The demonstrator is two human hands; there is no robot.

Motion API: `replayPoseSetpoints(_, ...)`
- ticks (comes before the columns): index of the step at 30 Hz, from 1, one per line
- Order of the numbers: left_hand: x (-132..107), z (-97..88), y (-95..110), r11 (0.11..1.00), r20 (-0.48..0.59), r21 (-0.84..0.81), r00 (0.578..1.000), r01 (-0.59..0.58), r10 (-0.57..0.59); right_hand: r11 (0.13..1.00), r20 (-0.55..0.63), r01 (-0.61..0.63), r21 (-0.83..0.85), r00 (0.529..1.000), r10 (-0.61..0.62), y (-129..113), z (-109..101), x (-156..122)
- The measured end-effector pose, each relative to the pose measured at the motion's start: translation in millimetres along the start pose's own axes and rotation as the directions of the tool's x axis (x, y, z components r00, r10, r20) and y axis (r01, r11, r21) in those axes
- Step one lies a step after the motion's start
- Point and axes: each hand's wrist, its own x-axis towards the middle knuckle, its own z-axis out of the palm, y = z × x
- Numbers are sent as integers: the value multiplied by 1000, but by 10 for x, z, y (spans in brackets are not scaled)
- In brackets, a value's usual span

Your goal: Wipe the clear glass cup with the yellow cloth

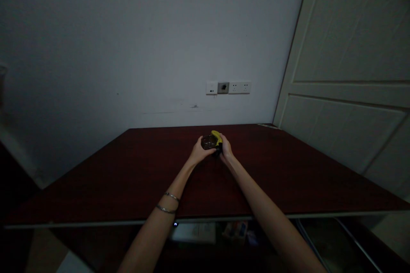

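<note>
Both my hands are together over the far middle of the dark red tabletop (153,170). Between them is a small, dark, see-through rounded object (209,142), its kind unclear in the dim light. My left hand (199,152) is closed around its left side, thumb along the near edge. A curved yellow piece (217,135) with a black lower part (219,149) lies against the object's right side. My right hand (226,148) is closed on this yellow and black piece. Whether the two parts are joined, I cannot tell. Two bracelets (168,203) circle my left forearm.
Behind the table rises a pale wall with a row of sockets and switches (228,88). At the right stands a white panelled door (346,64). Under the table's front edge, a white flat item (195,233) and several blurred small things lie on a shelf.
</note>
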Motion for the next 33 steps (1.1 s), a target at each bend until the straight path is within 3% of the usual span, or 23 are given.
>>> replayPoseSetpoints(3, 2, -22, 47, 988, 107, -140, 993, 59, -44, 997, -50, -72, -2, 996, 72, -15, -45, 41)
replayPoseSetpoints(6, 6, -87, 90, 970, 171, -217, 983, 106, -69, 987, -26, -160, -28, 987, 160, -28, -83, 59)
replayPoseSetpoints(11, -4, -204, 150, 977, 132, -145, 982, 155, -136, 979, 99, -200, -49, 974, 204, -7, -89, 60)
replayPoseSetpoints(15, -23, -268, 189, 983, 279, -131, 956, 127, -86, 964, 165, -263, -37, 950, 265, 20, -71, 34)
replayPoseSetpoints(17, -20, -282, 186, 986, 293, -126, 954, 110, -69, 959, 150, -285, -13, 947, 283, 31, -55, 20)
replayPoseSetpoints(21, 21, -267, 97, 990, 191, -107, 979, 87, -65, 974, 92, -223, 46, 972, 218, 78, -4, 0)
replayPoseSetpoints(27, 72, -248, -119, 997, 4, -70, 999, 33, -33, 999, 50, 13, 38, 999, -15, 198, 82, -47)
replayPoseSetpoints(33, 60, -187, -136, 998, 72, -61, 997, 27, -22, 996, 29, 83, 46, 996, -84, 200, 90, -28)
